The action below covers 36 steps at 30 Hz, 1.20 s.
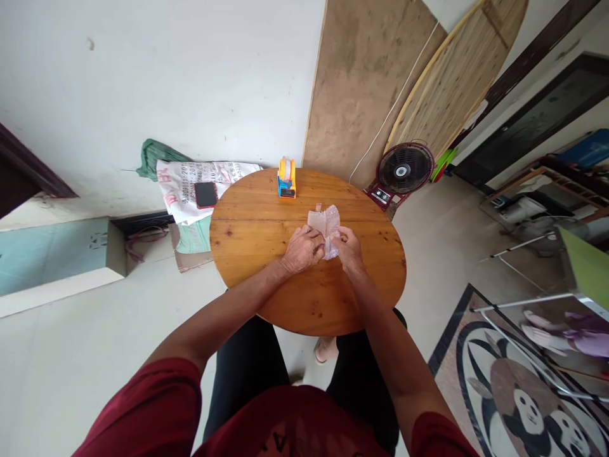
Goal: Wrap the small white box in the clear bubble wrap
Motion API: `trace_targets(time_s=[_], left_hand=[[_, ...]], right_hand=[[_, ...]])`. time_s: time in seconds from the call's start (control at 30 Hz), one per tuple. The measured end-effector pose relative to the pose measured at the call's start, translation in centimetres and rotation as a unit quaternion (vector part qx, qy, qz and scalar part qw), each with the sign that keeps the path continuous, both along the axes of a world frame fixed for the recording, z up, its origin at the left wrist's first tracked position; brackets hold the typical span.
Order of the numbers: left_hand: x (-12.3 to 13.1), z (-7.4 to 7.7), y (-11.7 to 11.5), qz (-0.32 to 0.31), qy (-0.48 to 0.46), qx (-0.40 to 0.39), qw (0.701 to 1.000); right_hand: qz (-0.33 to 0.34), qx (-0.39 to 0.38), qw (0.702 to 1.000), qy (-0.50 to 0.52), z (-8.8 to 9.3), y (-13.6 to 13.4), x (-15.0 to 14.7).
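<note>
A piece of clear bubble wrap [332, 219] lies on the round wooden table [257, 247], with a strip of tape sticking out at its top. My left hand [303, 249] rests on its left side, fingers curled. On its right edge, my right hand [349, 247] pinches the wrap between thumb and fingers. Whether something is wrapped inside cannot be made out. Farther back on the table stands an orange and blue tape dispenser [286, 178] with a roll of tape in it.
A dark fan [402, 171] stands just beyond the table's right rear edge. Left of the table, a black phone-like object [206, 195] lies on a white printed sack [178, 184]. My legs are under the table's front edge.
</note>
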<state>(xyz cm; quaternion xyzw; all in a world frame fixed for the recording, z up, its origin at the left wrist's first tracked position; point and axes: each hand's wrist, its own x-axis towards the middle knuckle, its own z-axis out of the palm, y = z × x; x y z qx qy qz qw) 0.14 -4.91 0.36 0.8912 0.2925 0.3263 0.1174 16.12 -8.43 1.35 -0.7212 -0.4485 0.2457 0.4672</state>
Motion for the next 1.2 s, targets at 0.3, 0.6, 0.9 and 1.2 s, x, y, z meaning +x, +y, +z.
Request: trace_targets(time_s=[0.3,0.6,0.9,1.2], left_hand=[[-0.2,0.0,0.1,-0.01,0.0,-0.005,1.0],[0.4,-1.0,0.9,-0.03,-0.07,-0.018,0.997],[0.4,-1.2,0.9,-0.023,-0.158,-0.109,0.981],[0.5,-1.1,1.5,0.053,-0.26,-0.282,0.922]], right_hand=[[0.036,0.007,0.998,-0.054,0.3,0.8,0.1],[0.092,-0.037,0.994,0.042,2.3,-1.4,-0.7],[0.142,-0.058,0.986,-0.061,3.3,-3.0,-1.3],[0.203,-0.104,0.926,-0.299,5.3,-4.5,-3.6]])
